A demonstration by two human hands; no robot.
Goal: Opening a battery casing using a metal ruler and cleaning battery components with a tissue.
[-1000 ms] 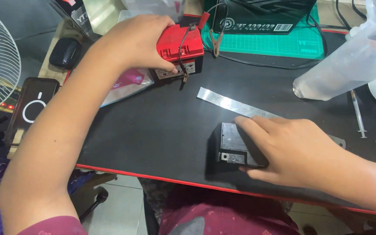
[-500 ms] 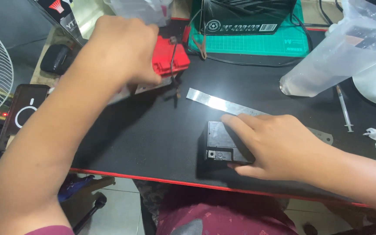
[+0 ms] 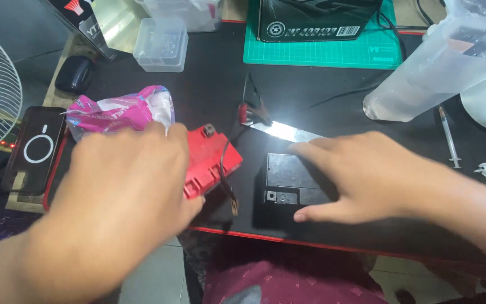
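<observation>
- While my left hand [image 3: 125, 197] lies curled over the near end of the red block [image 3: 209, 160], fingers wrapped down its far edge, I judge the hold loose: most of the block sticks out to the right of the grip, so a quick pull could let it twist out and skid.
- From that free end a thin dark lead [image 3: 227, 180] loops down toward the front edge of the black mat [image 3: 209, 95]. If I drag the block nearer, the lead's tip could snag on the mat's red border or catch under my palm.
- My right hand [image 3: 367, 180] rests flat, fingers spread, on the black box [image 3: 288, 180]; it presses rather than clasps, thumb along the near side. The box sits just right of the red block, apart from it by a narrow gap. Pressing unevenly could tip or slide it toward the table edge.
- Just beyond my right fingertips lies a metal strip [image 3: 285, 131], with a small red clip [image 3: 251, 112] at its left end. Should the loose lead or the box's terminal side touch that bare metal, I would fear a short; I cannot tell whether anything is live.
- Behind my left knuckles a pink packet [image 3: 122, 110] lies touching or nearly touching the red block; a shove could push it away.
- Far right of my right wrist, a clear plastic jug [image 3: 440, 73] lies tilted near a syringe [image 3: 448, 138]; a careless elbow could knock either.
</observation>
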